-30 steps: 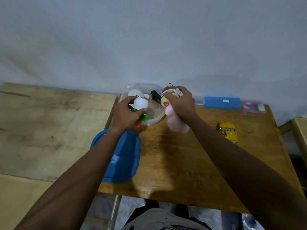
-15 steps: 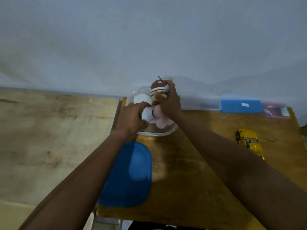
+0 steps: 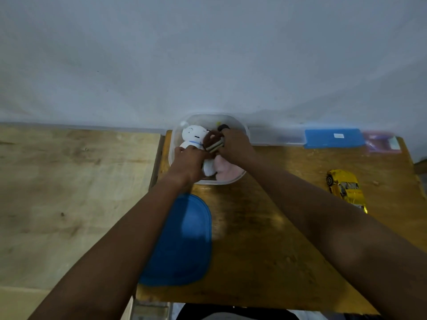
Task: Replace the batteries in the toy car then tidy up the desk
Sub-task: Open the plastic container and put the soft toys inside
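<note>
The right hand was curled round the head of a pink plush doll, pushing it down into the clear plastic container. The left hand, fingers bent, gripped the body of a white plush toy in the same tub. The blue lid lay just near of the container. The yellow toy car sat well apart to the right on the desk. The soft toys seemed likely to spring back above the rim once released, which would stop the lid seating. A hard shove might also slide the tub.
</note>
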### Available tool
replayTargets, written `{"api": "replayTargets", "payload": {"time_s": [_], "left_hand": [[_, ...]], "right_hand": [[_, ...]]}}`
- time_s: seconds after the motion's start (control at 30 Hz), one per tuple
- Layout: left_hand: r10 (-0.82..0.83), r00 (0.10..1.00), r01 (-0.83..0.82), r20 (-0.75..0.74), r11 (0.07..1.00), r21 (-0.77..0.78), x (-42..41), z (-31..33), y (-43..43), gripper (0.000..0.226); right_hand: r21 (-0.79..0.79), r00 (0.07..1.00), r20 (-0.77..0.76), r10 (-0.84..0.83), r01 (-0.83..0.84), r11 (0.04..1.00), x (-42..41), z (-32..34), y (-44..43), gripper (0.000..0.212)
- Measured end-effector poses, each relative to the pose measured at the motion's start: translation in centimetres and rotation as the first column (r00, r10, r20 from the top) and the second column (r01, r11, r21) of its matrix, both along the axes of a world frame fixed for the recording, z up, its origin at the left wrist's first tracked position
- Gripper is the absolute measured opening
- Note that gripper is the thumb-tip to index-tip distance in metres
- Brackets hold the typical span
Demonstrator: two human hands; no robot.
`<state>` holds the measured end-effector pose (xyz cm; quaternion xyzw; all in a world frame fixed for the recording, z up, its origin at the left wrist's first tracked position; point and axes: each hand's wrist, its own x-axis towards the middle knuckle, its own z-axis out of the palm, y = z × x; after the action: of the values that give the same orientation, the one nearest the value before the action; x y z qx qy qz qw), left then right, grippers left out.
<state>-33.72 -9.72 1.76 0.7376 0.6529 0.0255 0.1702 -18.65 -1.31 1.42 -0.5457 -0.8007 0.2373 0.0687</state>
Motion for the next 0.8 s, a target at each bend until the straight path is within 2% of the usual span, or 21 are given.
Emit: {"api": "replayTargets", "payload": {"time_s": [0.07, 0.23, 0.33, 0.4, 0.5, 0.57, 0.7, 0.8], "left_hand": [[0.026, 0.999, -0.027, 0.033, 0.999, 0.026, 0.0, 0.2, -0.3, 0.049], [0.16, 0.966, -0.188, 0.202, 0.974, 0.127, 0.4, 2.2, -2.3, 0.057], [0.276, 0.919, -0.326, 0.281, 0.934, 0.149, 0.9, 2.4, -5.0, 0.063], [0.381, 0.862, -0.451, 0.335, 0.878, 0.16, 1.3, 1.8, -7.4, 0.066], [0.541, 0.739, -0.634, 0.401, 0.759, 0.144, 1.7, 0.5, -11.4, 0.066], [0.625, 0.671, -0.711, 0.398, 0.695, 0.108, 1.9, -0.3, -14.1, 0.069], [0.822, 0.54, -0.831, 0.182, 0.555, -0.043, 1.4, -2.1, -18.8, 0.069], [0.903, 0.419, -0.896, 0.097, 0.429, -0.118, 0.8, -2.9, -21.5, 0.074]], "right_hand": [[0.025, 1.0, -0.023, -0.011, 0.012, 1.0, 0.4, 0.1, -0.2, 0.03], [0.16, 0.976, -0.213, -0.033, 0.069, 0.985, 2.5, 0.3, -3.2, 0.036], [0.271, 0.968, -0.244, -0.052, 0.12, 0.955, 4.0, 0.1, -6.6, 0.033], [0.287, 0.955, -0.286, -0.074, 0.159, 0.945, 4.7, -0.2, -9.7, 0.034], [0.147, 0.912, -0.388, -0.135, 0.206, 0.967, 5.5, -1.1, -14.3, 0.028], [0.015, 0.94, -0.308, -0.146, 0.159, 0.987, 5.8, -2.5, -16.5, 0.03], [-0.244, 0.984, -0.153, -0.091, 0.051, 0.968, 5.7, -4.3, -20.2, 0.043], [-0.272, 0.98, -0.191, -0.054, 0.0, 0.962, 5.0, -4.8, -22.0, 0.039]]}}
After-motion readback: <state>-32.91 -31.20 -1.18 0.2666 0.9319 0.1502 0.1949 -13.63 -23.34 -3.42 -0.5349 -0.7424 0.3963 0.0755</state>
